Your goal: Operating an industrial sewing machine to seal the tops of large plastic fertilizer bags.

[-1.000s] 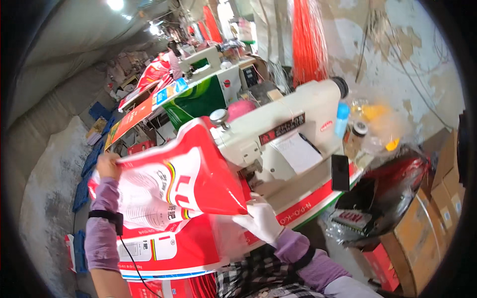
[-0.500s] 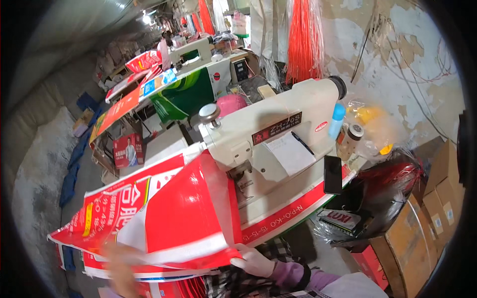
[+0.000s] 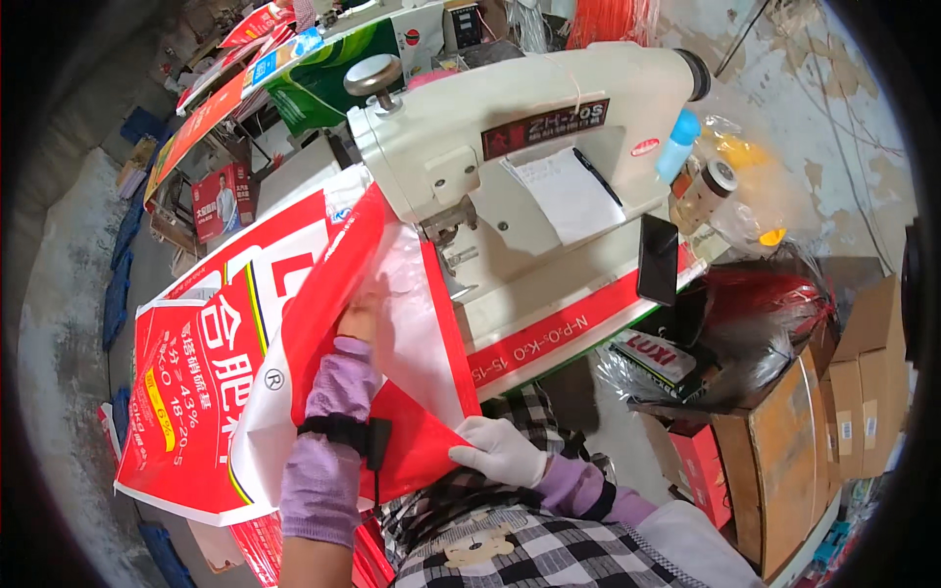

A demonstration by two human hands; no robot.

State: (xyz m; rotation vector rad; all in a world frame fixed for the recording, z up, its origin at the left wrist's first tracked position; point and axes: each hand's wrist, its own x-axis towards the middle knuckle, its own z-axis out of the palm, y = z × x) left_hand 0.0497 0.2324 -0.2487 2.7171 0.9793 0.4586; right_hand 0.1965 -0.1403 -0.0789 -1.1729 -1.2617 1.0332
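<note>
Sack [image 3: 257,358], one: large, flat, red and white, of what seems to be woven plastic. It is spread before the wearer, left of the sewing machine [image 3: 431,137], with its right edge beside the needle area and its upper layer folded over so that a pale inner face is shown.

Left hand [image 3: 359,316]: bare, set at the fold against the pale face; whether its fingers are spread or pinching cannot be told, as they are partly hidden and blurred. Right hand [image 3: 505,453]: white-gloved, with thumb and fingers pressed together on the sack's lower right corner.

Handling, as judged: light, limp but springy along creases, slick on the printed side, not fragile though easily wrinkled. It is best gripped by corners and hemmed edges, with the broad middle supported from beneath.

Markings: large white characters, digits, a yellow lozenge, curved yellow-and-green bands and a registered-mark sign are borne on the sack. A dark nameplate [image 3: 544,128] with pale lettering and a small red oval badge [image 3: 644,148] are fixed to the machine. White lettering is printed on the red strip [image 3: 534,338] along the table edge. Faint handwriting is carried by the paper [image 3: 569,201], on which a pen [image 3: 596,176] is laid.
</note>
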